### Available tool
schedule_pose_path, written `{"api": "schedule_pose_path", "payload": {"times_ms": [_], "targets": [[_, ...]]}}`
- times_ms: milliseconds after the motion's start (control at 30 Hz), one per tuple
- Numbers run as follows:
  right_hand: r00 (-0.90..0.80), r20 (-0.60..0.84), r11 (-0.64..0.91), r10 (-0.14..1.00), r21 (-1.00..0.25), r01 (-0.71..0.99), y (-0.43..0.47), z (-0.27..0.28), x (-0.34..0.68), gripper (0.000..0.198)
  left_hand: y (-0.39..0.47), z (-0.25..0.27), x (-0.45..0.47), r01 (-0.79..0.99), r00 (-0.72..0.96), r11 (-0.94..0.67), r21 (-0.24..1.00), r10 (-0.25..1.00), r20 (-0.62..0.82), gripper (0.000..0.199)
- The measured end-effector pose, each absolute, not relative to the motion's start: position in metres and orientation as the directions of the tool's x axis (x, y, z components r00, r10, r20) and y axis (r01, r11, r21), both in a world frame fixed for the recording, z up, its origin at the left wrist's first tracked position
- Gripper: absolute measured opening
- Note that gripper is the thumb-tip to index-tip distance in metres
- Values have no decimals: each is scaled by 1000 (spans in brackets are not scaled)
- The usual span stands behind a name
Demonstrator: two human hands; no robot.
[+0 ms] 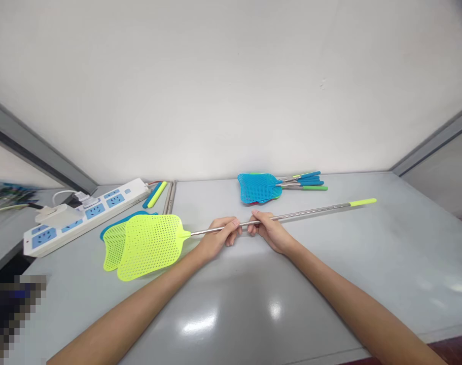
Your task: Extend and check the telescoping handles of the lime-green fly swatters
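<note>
A yellow-green fly swatter [150, 246] with a long extended metal rod and a yellow-green grip lies across both hands, its perforated head to the left. My left hand [220, 235] is closed round the rod not far from the head. Close beside it, my right hand [269, 230] pinches the rod, thumb on top. The rod runs on to the right, up to the grip. Beneath the head, another yellow-green swatter head [112, 248] and a blue one [118, 222] rest on the table, partly covered.
Behind my hands lies a stack of swatters [259, 187], mostly blue, with handles pointing right. A white power strip [86, 213] with plugs stands at left. Near it are a blue grip, a yellow grip [157, 194] and metal rods [170, 197]. A wall closes off the table's back.
</note>
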State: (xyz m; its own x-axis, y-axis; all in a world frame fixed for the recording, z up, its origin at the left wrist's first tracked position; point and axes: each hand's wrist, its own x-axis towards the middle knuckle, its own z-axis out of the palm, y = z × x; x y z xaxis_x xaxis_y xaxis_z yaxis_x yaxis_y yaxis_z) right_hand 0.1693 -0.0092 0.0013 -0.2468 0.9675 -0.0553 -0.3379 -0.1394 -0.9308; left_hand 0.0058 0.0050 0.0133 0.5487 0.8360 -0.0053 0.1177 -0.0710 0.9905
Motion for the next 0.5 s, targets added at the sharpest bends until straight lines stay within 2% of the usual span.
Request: {"api": "schedule_pose_path", "payload": {"times_ms": [500], "targets": [[-229,-62,-140,971,-929,-342,-9,2,167,38,5,11,5,151,545,-83,985,838,-13,36]]}}
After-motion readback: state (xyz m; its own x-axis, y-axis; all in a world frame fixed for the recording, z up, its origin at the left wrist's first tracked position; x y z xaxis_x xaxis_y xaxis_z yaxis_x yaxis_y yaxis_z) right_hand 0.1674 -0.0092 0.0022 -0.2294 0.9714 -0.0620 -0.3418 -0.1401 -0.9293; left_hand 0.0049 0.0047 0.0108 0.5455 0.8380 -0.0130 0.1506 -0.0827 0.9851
